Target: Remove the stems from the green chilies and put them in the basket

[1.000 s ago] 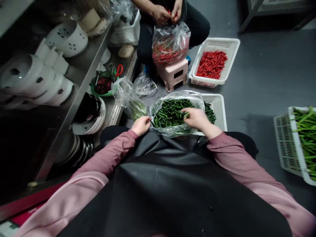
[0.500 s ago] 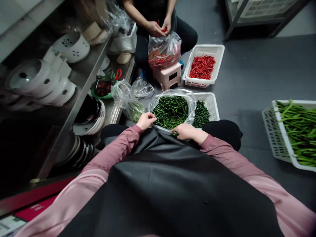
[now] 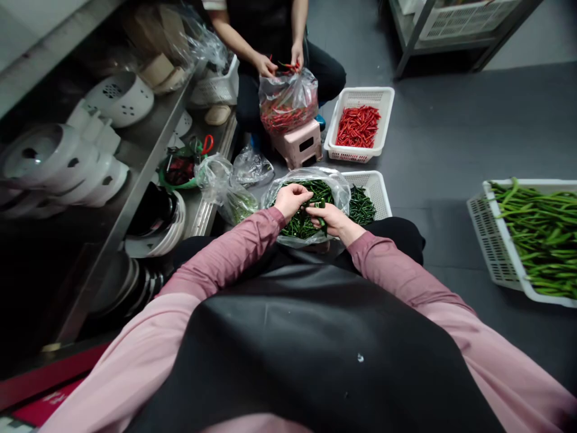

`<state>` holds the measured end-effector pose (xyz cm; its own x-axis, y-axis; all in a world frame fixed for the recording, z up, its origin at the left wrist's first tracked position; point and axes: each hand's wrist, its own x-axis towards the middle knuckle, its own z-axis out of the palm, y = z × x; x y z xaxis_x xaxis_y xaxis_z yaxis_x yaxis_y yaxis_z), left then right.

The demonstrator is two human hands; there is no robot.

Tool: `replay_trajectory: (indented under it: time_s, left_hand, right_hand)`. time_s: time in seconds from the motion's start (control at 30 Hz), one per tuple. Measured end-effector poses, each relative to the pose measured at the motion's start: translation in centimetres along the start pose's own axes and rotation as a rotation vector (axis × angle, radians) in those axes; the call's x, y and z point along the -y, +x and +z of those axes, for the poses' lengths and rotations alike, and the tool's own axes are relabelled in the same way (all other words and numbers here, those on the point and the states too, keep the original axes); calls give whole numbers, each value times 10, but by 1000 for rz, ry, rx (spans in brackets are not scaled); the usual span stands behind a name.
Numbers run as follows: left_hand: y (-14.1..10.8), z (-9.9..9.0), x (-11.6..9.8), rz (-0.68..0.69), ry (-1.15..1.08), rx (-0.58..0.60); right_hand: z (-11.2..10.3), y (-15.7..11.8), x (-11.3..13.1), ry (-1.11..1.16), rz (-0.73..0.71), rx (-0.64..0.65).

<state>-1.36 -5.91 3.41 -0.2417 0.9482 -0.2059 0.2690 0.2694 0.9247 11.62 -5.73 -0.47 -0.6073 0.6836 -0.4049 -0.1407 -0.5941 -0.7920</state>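
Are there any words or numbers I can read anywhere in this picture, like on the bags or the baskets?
None can be read.
Red strip at the bottom left: pale marks, too blurred to read.
Bag of green chillies, white baskets and pink stool: no writing shows.

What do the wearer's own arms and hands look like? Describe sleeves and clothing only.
Both arms wear long dusty-pink sleeves reaching the wrists. The left hand and right hand are bare: no gloves, rings or watch visible. A black, slightly glossy apron covers the front between the sleeves.
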Motion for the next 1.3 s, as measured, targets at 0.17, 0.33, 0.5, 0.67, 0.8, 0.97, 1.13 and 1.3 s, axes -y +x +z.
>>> replay_trajectory:
  time_s: [0.17,0.33,0.5,0.67,0.8,0.97,1.13,1.3]
  left_hand:
    - [11,3,11,33,95,-17]
    - [-4,-8,25,-138,258,324]
    - [-16,-9,39,-21,381,395]
    - [6,-18,42,-133,747,319]
    - [9,-48,44,130,1234,367]
    - [-9,-66,66,384,1510,654]
    - [-3,-64,60,315,1328,566]
    - [11,-52,15,140,689,324]
  right_hand:
    - [-6,8,-8,115,56,-146]
    - [-18,11,2,223,38,-211]
    - [-16,6,4,57,-79,-296]
    - [-11,0,5,-266,-417,-450]
    - [-22,0,10,89,-103,-473]
    - [-28,1,16,360,119,-332]
    - [-21,3,8,372,215,-330]
    - [-15,4,-3,321,141,-187]
